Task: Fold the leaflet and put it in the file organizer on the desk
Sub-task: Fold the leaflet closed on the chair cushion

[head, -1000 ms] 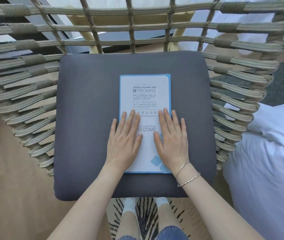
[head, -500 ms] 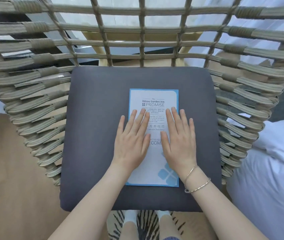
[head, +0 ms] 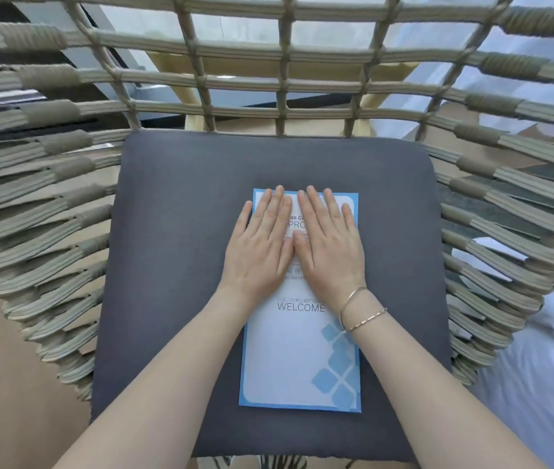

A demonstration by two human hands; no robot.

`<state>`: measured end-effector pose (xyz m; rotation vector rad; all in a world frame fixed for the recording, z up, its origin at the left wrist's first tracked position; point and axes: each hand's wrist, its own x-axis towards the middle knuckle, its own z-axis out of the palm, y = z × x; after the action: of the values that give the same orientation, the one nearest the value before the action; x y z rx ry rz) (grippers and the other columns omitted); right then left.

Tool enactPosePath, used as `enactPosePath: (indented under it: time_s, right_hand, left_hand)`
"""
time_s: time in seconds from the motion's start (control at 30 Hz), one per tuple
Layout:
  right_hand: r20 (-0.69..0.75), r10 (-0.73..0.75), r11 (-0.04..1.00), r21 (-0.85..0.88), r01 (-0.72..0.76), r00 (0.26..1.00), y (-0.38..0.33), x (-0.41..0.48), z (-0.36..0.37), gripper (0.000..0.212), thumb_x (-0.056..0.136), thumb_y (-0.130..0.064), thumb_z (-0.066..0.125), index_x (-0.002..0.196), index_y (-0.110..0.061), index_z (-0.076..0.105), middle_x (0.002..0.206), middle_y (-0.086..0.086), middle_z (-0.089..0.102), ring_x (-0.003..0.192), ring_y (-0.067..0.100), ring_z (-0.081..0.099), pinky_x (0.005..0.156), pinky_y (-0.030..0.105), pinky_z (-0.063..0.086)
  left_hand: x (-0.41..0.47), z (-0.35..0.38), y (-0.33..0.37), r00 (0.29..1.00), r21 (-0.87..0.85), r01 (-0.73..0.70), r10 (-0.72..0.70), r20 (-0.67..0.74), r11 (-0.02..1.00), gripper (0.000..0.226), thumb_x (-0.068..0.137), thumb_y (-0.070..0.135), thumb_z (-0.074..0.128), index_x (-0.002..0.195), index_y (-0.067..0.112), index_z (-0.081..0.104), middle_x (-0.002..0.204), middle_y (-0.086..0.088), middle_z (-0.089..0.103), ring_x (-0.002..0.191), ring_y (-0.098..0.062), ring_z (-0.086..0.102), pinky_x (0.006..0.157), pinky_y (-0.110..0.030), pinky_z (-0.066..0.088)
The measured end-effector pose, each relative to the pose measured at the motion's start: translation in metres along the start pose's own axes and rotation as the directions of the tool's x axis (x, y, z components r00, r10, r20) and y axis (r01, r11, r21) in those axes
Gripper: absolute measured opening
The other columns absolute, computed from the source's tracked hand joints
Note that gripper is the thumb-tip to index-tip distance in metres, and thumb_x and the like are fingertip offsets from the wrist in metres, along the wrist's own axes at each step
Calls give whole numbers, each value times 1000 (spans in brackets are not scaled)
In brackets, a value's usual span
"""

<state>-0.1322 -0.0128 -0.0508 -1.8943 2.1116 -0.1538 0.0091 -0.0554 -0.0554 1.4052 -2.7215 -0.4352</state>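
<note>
A white leaflet (head: pixel 289 360) with a blue border, the word WELCOME and blue squares in its near right corner lies flat on a dark grey seat cushion (head: pixel 174 265). My left hand (head: pixel 258 245) and my right hand (head: pixel 328 245) lie side by side, palms down and fingers straight, pressing on the leaflet's far half. The fingertips reach its far edge. Neither hand grips anything. No file organizer or desk is in view.
The cushion sits in a woven rope chair (head: pixel 279 82) whose back and sides rise around it. White bedding (head: pixel 546 384) lies to the right, wooden floor (head: pixel 5 384) to the left. A striped rug (head: pixel 221 463) shows below the cushion's near edge.
Both flat hands have slid from the leaflet's near half up to its far edge. The camera has moved closer and lower over the cushion.
</note>
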Motion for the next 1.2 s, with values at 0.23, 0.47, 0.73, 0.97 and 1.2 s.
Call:
enactPosePath:
  time_s: [0.23, 0.47, 0.73, 0.97, 1.2]
  right_hand:
    - [-30, 46, 999, -19, -47, 998, 24, -12, -10, 59, 101, -35, 26, 155, -11, 23, 163, 6, 24, 151, 23, 18, 123, 36, 7]
    - [-20, 54, 998, -12, -55, 998, 27, -11, -2, 60, 101, -35, 28, 156, -12, 21, 163, 5, 23, 152, 22, 17, 123, 36, 6]
    - [-110, 61, 998, -2, -61, 992, 2, -64, -47, 61, 100, -32, 33, 153, -5, 25, 162, 11, 25, 150, 30, 20, 122, 41, 9]
    - [41, 49, 996, -72, -46, 998, -42, -132, 2, 54, 98, -23, 31, 148, -5, 39, 156, 10, 36, 144, 31, 34, 117, 43, 19]
    - [30, 52, 999, -9, -52, 998, -14, -146, 13, 60, 97, -32, 36, 152, -6, 32, 160, 6, 27, 148, 24, 26, 120, 42, 19]
  left_hand:
    - [-7, -7, -23, 999, 39, -21, 20, 39, 999, 62, 100, 36, 23, 151, 2, 21, 160, -15, 22, 148, -25, 19, 121, -41, 11]
    - [-7, -3, -22, 999, 25, -14, 13, 50, 1000, 61, 100, 35, 25, 151, 1, 22, 160, -16, 22, 148, -26, 19, 121, -43, 13]
    - [-66, -43, 14, 994, 41, -107, 108, -22, 993, 61, 100, 32, 29, 151, 0, 20, 160, -16, 15, 148, -30, 17, 120, -49, 10]
    - [-137, 1, 53, 994, -5, -56, 57, 89, 998, 55, 98, 24, 29, 146, -2, 32, 156, -18, 26, 145, -33, 25, 115, -49, 22]
    - [-149, 11, 36, 994, -27, -3, 6, 112, 1000, 62, 99, 35, 31, 149, -1, 26, 158, -16, 22, 147, -28, 20, 120, -43, 14]
